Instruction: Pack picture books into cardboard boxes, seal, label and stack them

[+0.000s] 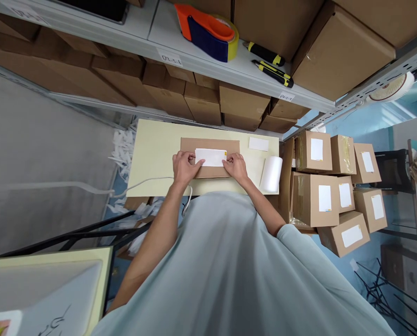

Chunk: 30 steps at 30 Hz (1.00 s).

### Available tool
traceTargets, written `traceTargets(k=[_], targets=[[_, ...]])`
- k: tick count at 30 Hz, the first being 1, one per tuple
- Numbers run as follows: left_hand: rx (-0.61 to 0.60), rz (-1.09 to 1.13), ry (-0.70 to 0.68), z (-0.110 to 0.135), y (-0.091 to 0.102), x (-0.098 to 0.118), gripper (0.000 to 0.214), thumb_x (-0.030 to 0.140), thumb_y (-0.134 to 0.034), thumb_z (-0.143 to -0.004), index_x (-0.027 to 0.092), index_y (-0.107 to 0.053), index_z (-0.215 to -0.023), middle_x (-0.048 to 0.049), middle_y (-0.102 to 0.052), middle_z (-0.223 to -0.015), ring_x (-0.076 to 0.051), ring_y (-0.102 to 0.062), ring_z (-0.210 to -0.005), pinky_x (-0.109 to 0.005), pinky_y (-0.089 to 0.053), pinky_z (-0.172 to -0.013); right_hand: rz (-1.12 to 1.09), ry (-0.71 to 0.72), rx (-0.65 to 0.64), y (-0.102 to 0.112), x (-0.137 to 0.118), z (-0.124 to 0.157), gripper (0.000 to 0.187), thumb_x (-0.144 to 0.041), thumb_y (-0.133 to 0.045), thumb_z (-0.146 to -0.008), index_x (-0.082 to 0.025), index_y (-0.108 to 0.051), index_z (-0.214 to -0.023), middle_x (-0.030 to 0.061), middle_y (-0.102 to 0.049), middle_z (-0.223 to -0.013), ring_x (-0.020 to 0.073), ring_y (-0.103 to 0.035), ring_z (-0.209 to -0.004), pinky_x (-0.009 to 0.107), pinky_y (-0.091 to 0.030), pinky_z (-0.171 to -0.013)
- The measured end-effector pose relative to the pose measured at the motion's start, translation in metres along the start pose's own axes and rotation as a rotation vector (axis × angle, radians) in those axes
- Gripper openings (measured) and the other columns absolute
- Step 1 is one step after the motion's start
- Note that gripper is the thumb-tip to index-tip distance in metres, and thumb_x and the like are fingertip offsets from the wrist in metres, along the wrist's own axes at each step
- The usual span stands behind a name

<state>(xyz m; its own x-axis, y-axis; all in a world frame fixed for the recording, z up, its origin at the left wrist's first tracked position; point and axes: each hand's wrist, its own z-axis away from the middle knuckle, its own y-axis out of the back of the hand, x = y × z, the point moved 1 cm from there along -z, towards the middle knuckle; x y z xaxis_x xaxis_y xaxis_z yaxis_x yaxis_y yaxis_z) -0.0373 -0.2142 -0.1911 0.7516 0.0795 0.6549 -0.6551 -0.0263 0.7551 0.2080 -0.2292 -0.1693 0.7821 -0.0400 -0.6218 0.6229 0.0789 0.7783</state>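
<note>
A flat brown cardboard box lies on a pale yellow table. A white label with a small yellow mark sits on the box's top. My left hand presses the label's left end with its fingers curled. My right hand pinches the label's right end, fingers bent together. Both hands rest on the box.
A white label roll and a loose white label lie on the table's right. Several labelled boxes are stacked at right. The shelf above holds a tape dispenser and two utility knives. Paper scraps litter the floor at left.
</note>
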Motion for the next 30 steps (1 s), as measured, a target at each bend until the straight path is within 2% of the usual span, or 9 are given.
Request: traceTargets(k=[6,13,18,21,24,27,30], targets=[[0.000,-0.026,0.005,0.0005,-0.0007,0.0022,0.046,0.054,-0.090,-0.077,0.024,-0.062,-0.099,-0.0117,-0.066,-0.110,-0.037,-0.060,-0.116,-0.057,-0.046,-0.117,0.063,0.048,-0.026,-0.0041,-0.0005,-0.0007,0.037,-0.043,-0.093,-0.089,-0.022,-0.063,-0.097,0.0074,-0.067,-0.104,0.0280,-0.061,-0.105,0.040,-0.052,-0.101],[0.012,-0.072,0.038,-0.0003,-0.0052,0.0074,0.056,0.058,-0.095,-0.070,0.025,-0.057,-0.096,-0.0138,-0.065,-0.113,-0.041,-0.057,-0.122,-0.060,-0.044,-0.118,0.084,0.075,-0.027,-0.0040,0.0023,-0.0028,0.024,-0.037,-0.081,-0.102,-0.022,-0.063,-0.097,0.0077,-0.067,-0.103,0.0278,-0.060,-0.104,0.040,-0.051,-0.101],[0.028,-0.071,0.045,-0.0013,-0.0088,0.0081,0.048,0.057,-0.087,-0.078,0.025,-0.055,-0.093,-0.0158,-0.066,-0.112,-0.042,-0.057,-0.124,-0.061,-0.042,-0.119,0.102,0.098,-0.035,-0.0034,0.0021,-0.0045,0.017,-0.033,-0.068,-0.110,-0.022,-0.063,-0.098,0.0080,-0.066,-0.102,0.0278,-0.060,-0.104,0.040,-0.050,-0.101],[0.027,-0.034,0.039,-0.0029,-0.0090,0.0055,0.030,0.050,-0.071,-0.092,0.025,-0.056,-0.091,-0.0144,-0.066,-0.106,-0.040,-0.058,-0.122,-0.061,-0.040,-0.120,0.118,0.091,-0.043,-0.0034,0.0015,-0.0055,0.024,-0.041,-0.072,-0.108,-0.022,-0.063,-0.097,0.0082,-0.066,-0.101,0.0281,-0.060,-0.104,0.041,-0.050,-0.102],[0.016,0.010,0.034,-0.0054,-0.0070,0.0018,0.020,0.043,-0.061,-0.097,0.025,-0.057,-0.090,-0.0119,-0.066,-0.099,-0.037,-0.060,-0.118,-0.059,-0.041,-0.120,0.138,0.083,-0.061,-0.0033,0.0002,-0.0066,0.031,-0.048,-0.077,-0.104,-0.021,-0.064,-0.098,0.0090,-0.067,-0.102,0.0288,-0.061,-0.105,0.042,-0.050,-0.105],[0.000,0.032,0.034,-0.0069,-0.0045,0.0002,0.019,0.042,-0.063,-0.096,0.025,-0.060,-0.090,-0.0108,-0.065,-0.098,-0.035,-0.062,-0.114,-0.058,-0.042,-0.119,0.152,0.080,-0.067,-0.0043,-0.0025,-0.0075,0.038,-0.055,-0.082,-0.099,-0.020,-0.067,-0.101,0.0115,-0.069,-0.106,0.0312,-0.063,-0.108,0.046,-0.051,-0.107],[0.001,0.005,0.039,-0.0058,-0.0037,0.0033,0.028,0.049,-0.075,-0.090,0.025,-0.059,-0.090,-0.0112,-0.066,-0.101,-0.037,-0.061,-0.114,-0.059,-0.042,-0.119,0.177,0.062,-0.059,-0.0074,-0.0068,-0.0091,0.055,-0.065,-0.086,-0.092,-0.016,-0.069,-0.112,0.0176,-0.070,-0.115,0.0362,-0.064,-0.116,0.051,-0.052,-0.110]])
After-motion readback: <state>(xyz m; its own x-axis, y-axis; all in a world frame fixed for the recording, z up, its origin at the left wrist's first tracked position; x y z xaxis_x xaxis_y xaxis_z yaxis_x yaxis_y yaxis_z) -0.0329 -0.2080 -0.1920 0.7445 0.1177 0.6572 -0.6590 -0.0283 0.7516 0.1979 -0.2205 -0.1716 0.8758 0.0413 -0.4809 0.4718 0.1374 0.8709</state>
